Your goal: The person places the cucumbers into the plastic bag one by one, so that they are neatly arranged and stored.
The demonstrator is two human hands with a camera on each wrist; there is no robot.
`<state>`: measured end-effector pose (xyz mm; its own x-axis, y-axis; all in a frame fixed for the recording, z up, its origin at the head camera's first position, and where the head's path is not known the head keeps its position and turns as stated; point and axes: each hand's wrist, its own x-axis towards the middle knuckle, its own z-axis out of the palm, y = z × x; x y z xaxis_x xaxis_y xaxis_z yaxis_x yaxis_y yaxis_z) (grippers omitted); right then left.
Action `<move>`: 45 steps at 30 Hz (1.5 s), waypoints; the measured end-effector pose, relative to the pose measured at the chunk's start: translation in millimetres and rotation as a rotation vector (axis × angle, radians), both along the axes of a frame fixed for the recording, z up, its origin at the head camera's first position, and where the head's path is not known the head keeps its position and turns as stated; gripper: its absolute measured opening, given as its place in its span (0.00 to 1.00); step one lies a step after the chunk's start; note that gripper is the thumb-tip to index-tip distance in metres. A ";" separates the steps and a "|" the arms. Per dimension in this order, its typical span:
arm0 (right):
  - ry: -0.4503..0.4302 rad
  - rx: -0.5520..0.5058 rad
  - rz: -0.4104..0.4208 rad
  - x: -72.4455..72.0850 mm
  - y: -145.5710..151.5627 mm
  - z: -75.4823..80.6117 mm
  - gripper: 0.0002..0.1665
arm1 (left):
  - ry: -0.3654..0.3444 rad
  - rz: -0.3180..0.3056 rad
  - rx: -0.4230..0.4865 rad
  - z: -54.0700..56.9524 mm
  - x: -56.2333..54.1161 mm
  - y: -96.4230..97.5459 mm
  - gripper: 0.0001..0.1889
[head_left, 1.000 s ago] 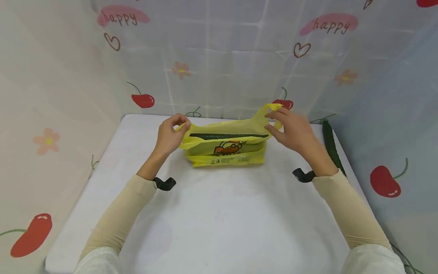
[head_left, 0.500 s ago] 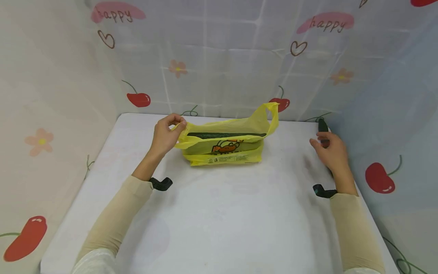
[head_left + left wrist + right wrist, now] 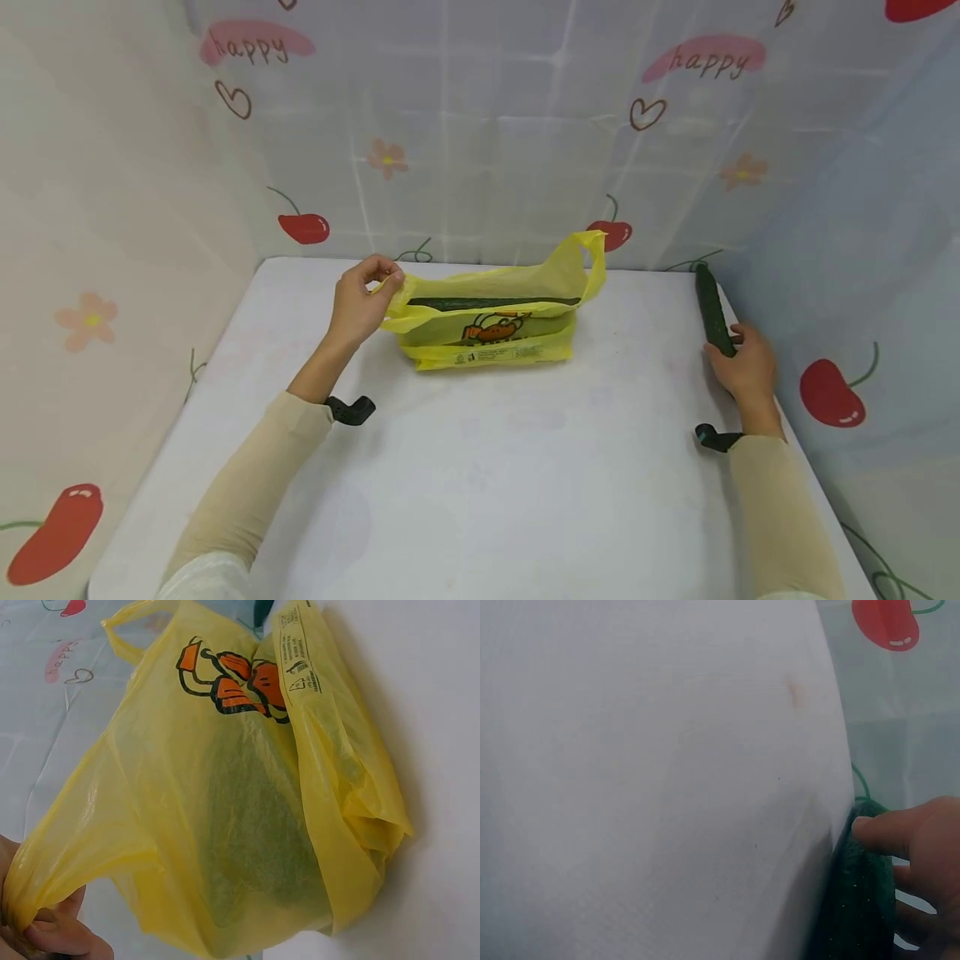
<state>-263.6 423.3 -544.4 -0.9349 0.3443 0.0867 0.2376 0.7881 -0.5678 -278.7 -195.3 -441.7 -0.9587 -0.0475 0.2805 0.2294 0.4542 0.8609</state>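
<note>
A yellow plastic bag (image 3: 495, 354) with an orange cartoon print stands on the white table, its mouth spread. Inside it a long dark green cucumber (image 3: 491, 303) shows through the opening. My left hand (image 3: 362, 304) pinches the bag's left handle, and the left wrist view shows the plastic (image 3: 90, 825) bunched between thumb and fingers. The right handle stands up loose. At the table's right edge lies another cucumber (image 3: 709, 304). My right hand (image 3: 746, 362) grips it near its close end, thumb on one side and fingers on the other.
The white table (image 3: 480, 483) runs up to a patterned curtain (image 3: 480, 167) at the back. A pale sheet (image 3: 862, 292) hangs close along the table's right edge, beside the cucumber. Another patterned sheet (image 3: 135, 250) hangs on the left.
My right hand has let go of the bag's right handle, moved right to the second cucumber, then come back along it and taken hold. The left hand keeps its pinch on the bag.
</note>
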 end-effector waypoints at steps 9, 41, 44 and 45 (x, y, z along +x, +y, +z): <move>-0.048 -0.049 -0.046 -4.2 -1.5 0.9 0.41 | -0.010 0.007 -0.004 0.5 2.7 -2.6 0.09; 0.570 -0.183 0.365 -4.7 -85.6 96.6 0.32 | -0.037 0.001 -0.021 -6.9 4.3 -5.0 0.09; 0.600 -0.124 0.434 -5.3 -100.1 118.1 0.33 | -0.032 0.004 -0.025 -7.5 2.7 -3.1 0.09; 0.606 -0.096 0.465 -5.4 -105.3 126.0 0.33 | -0.031 0.005 -0.022 -7.4 2.2 -2.3 0.09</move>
